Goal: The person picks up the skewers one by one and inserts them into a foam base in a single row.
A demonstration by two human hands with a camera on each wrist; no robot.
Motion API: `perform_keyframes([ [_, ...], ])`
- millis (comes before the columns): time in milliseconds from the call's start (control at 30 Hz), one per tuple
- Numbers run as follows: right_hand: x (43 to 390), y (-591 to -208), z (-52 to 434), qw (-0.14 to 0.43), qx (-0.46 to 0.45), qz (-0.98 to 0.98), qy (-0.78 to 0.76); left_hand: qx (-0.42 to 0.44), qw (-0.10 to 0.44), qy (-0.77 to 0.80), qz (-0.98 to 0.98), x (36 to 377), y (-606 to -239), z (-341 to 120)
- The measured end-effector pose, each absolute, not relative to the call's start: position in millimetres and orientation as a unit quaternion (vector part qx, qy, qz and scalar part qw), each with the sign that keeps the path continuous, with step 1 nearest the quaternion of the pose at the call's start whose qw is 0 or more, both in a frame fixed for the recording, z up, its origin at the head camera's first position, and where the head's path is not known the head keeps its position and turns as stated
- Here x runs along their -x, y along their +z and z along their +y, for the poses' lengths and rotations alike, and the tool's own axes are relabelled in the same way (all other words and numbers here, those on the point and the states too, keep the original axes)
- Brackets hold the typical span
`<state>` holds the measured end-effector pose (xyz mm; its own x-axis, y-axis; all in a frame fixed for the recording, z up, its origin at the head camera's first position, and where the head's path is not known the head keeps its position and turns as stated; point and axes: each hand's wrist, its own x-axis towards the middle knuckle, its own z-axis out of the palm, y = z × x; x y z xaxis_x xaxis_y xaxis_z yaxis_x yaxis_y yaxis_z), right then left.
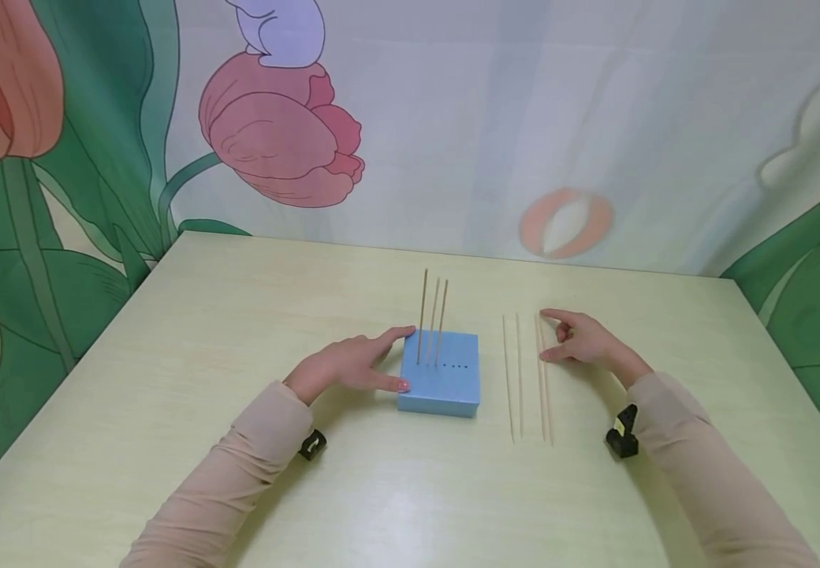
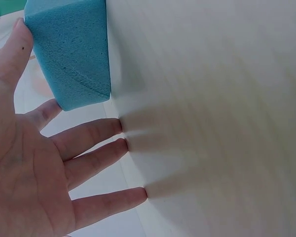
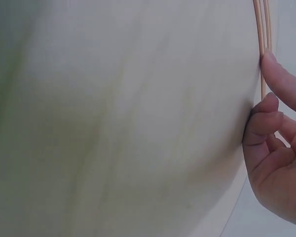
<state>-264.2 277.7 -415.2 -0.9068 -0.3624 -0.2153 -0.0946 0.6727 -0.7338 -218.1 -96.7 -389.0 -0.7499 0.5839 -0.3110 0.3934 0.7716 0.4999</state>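
Fingers (image 2: 91, 136) of the left hand (image 1: 344, 367) lie straight and spread, gripping nothing: thumb and forefinger bracket the left side of the block (image 1: 441, 372), the thumb tip against its near left corner, the forefinger along its far left edge, while the left wrist view shows the other three fingertips resting on the table (image 1: 190, 379). Fingers (image 3: 264, 121) of the right hand (image 1: 580, 339) are partly curled, with the forefinger reaching left so its tip touches the far end of the rightmost lying sticks (image 1: 543, 386); whether any stick is actually pinched I cannot tell. One table fills the scene, pale green-yellow, with a flowered backdrop (image 1: 282, 134) hanging behind it. One block, blue foam, sits near the middle of the table, between the two hands. Two sleeves (image 1: 240, 473) cover the forearms, and each wrist carries one small black camera (image 1: 623, 434). Three sticks (image 1: 433, 319) stand upright in the block's top, close together in a row near its far left part. Lying flat on the table just right of the block are four more sticks, roughly parallel: two apart on the left, two close together on the right. Four small dark holes (image 1: 456, 365) show in a row on the block's top, right of the standing sticks
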Motion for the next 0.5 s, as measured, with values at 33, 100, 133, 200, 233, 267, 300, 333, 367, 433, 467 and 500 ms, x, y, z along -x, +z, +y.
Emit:
perform_keyframes([
  [33, 264.8, -415.1, 278.0, 0.177, 0.126, 0.897, -0.384, -0.267, 0.232, 0.208, 0.912, 218.2, -388.8, -96.6],
  [100, 265.2, -414.3, 277.9, 0.185, 0.122, 0.896, -0.384, -0.267, 0.234, 0.21, 0.911, 218.0, -388.2, -96.4],
  [133, 265.3, -413.7, 277.6, 0.188, 0.124, 0.896, -0.383, -0.266, 0.235, 0.211, 0.911, 218.0, -388.0, -96.2],
  [200, 265.4, -411.9, 276.9, 0.194, 0.125, 0.895, -0.381, -0.266, 0.234, 0.211, 0.911, 218.2, -387.8, -95.7],
  [233, 265.2, -410.9, 276.2, 0.196, 0.125, 0.895, -0.38, -0.266, 0.233, 0.21, 0.911, 218.1, -387.7, -95.7],
  [267, 265.2, -410.0, 275.6, 0.197, 0.126, 0.895, -0.38, -0.266, 0.233, 0.21, 0.911, 218.1, -387.9, -95.8],
  [300, 265.3, -409.4, 275.2, 0.197, 0.128, 0.896, -0.378, -0.267, 0.233, 0.209, 0.912, 218.2, -388.0, -95.7],
  [333, 265.3, -408.6, 274.8, 0.197, 0.132, 0.896, -0.375, -0.267, 0.232, 0.208, 0.912, 218.5, -388.4, -95.8],
  [367, 265.3, -408.3, 274.6, 0.197, 0.13, 0.897, -0.374, -0.267, 0.23, 0.207, 0.912, 218.7, -388.6, -95.8],
  [433, 265.0, -407.9, 274.3, 0.195, 0.131, 0.899, -0.37, -0.267, 0.23, 0.207, 0.913, 218.8, -388.7, -95.7],
  [467, 265.2, -408.3, 274.5, 0.194, 0.133, 0.9, -0.367, -0.267, 0.23, 0.207, 0.913, 218.9, -388.9, -95.7],
  [500, 265.2, -408.7, 274.5, 0.192, 0.132, 0.901, -0.366, -0.266, 0.231, 0.206, 0.913, 218.9, -388.9, -95.7],
])
